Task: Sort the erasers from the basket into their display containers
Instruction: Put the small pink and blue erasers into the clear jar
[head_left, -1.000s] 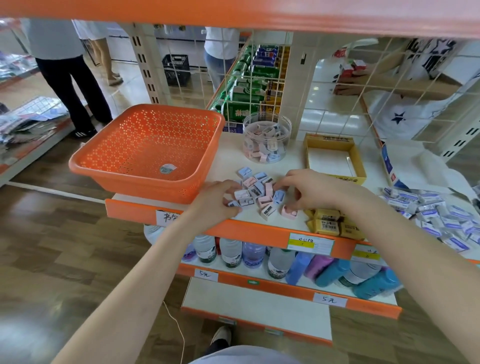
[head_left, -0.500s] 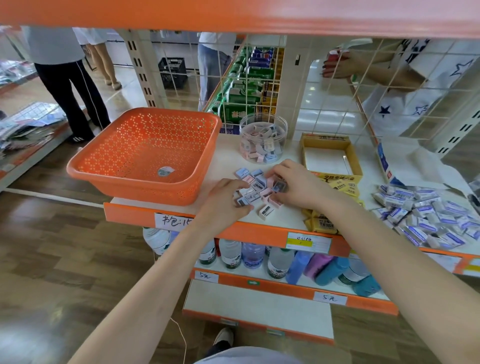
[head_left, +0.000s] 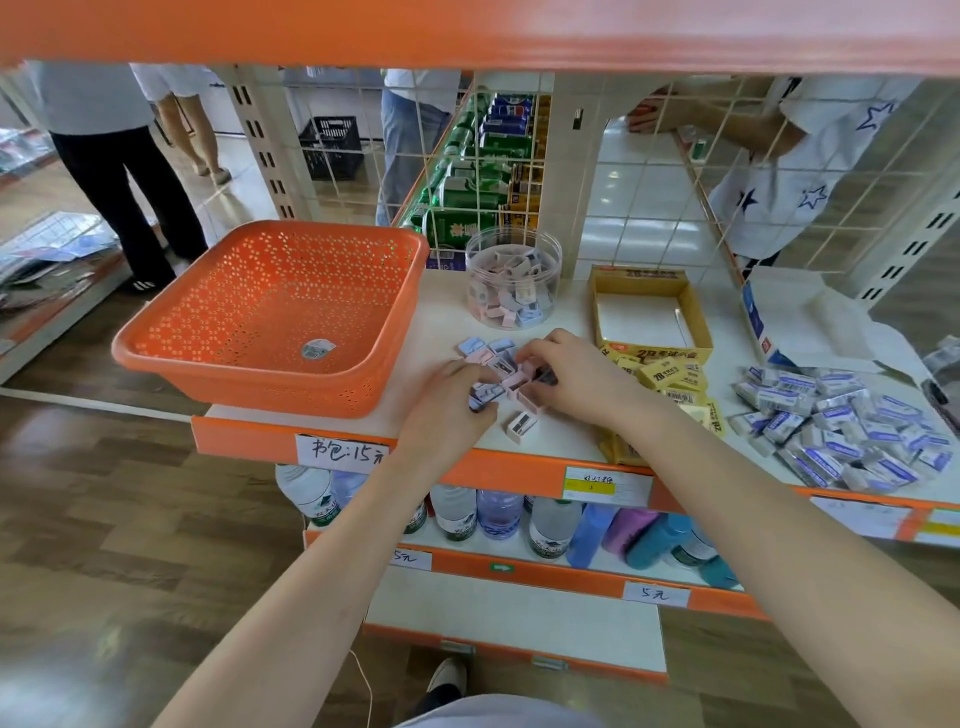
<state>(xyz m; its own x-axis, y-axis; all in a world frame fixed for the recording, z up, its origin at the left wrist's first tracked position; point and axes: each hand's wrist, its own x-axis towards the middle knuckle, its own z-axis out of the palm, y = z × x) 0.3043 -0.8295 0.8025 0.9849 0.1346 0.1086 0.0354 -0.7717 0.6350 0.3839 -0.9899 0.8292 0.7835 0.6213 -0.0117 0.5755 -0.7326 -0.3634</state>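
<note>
Left grip (head_left: 452, 400) and right grip (head_left: 576, 374) curl onto the small erasers (head_left: 506, 366) heaped between them on the shelf (head_left: 441, 322), apparently pinching some. Clear jar (head_left: 514, 249) stands just beyond; orange basket (head_left: 270, 387) lies left.

Curled fingers (head_left: 540, 349) hide several small pieces (head_left: 479, 346); the wrapped erasers (head_left: 831, 415) run past the right edge.

Handwritten shelf-edge tag (head_left: 343, 451): "书包:15元". On lower price tag (head_left: 655, 594): "5元". On yellow erasers (head_left: 667, 373): "2B".
</note>
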